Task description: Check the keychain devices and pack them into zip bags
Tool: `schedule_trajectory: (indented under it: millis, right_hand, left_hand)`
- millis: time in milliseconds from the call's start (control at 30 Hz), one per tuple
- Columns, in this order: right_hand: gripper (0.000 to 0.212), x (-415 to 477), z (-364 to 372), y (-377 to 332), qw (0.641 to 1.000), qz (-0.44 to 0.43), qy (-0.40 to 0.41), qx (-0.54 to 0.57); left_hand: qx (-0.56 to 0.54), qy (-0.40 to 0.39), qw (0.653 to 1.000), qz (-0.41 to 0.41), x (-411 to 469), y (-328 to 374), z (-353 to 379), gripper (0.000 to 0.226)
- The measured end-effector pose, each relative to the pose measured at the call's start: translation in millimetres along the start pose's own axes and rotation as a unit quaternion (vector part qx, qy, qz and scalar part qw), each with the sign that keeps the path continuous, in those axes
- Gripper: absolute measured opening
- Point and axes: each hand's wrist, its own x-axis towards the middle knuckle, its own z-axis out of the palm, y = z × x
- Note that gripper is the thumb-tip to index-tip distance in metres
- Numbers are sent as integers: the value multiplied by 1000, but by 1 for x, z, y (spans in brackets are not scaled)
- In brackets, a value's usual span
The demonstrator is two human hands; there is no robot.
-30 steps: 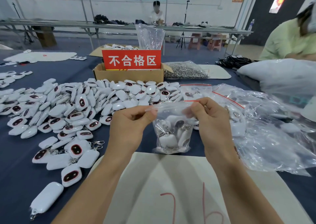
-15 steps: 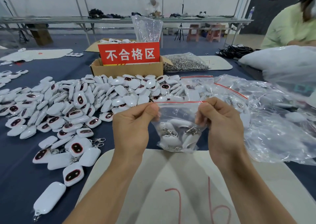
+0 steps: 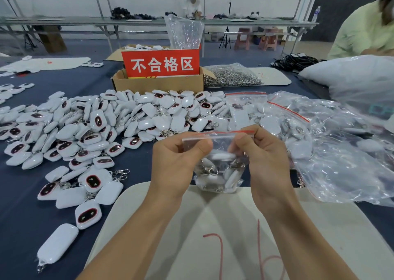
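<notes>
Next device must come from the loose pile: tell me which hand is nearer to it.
Left. The left hand pinches the zip bag just right of the loose pile; the right hand holds the bag's far side, farther from it.

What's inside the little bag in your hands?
Through the clear zip bag, white keychain devices and their silver clips show. How many is unclear: they overlap, and the left hand and right hand cover the bag's sides.

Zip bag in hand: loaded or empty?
Loaded: white keychain devices and metal clips show through the clear zip bag, which left hand and right hand pinch near its top.
</notes>
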Motion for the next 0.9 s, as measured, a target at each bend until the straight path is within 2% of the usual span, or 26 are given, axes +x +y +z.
schedule_trajectory:
  millis: [167,233,367,500,567,700,900]
  right_hand:
    - [4,-2,1,0,999,6,-38,0]
    - [5,-3,1,2,999,2,-39,5]
    - [30,-4,2,2,999,10,-43,21]
    - [36,-5,3,2,998,11,-49,27]
    - [33,-5,4,3,998,5,-57,24]
    - [10,-7,6,4,997,12,-66,36]
    - [6,-8,4,4,997,15,-70,41]
  left_hand:
    - [-5,14,1000,-11,-1,-1,3,21]
    - [-9,6,1000,-10,-3,-1,5,17]
    - [-5,11,1000,-10,-4,-1,6,10]
    - [9,19,999,-30,-5,-3,7,10]
    - [12,29,999,-32,-5,-3,7,12]
    - [6,22,999,-31,-7,-2,8,10]
    - [13,8,999,-38,-10,-2,11,7]
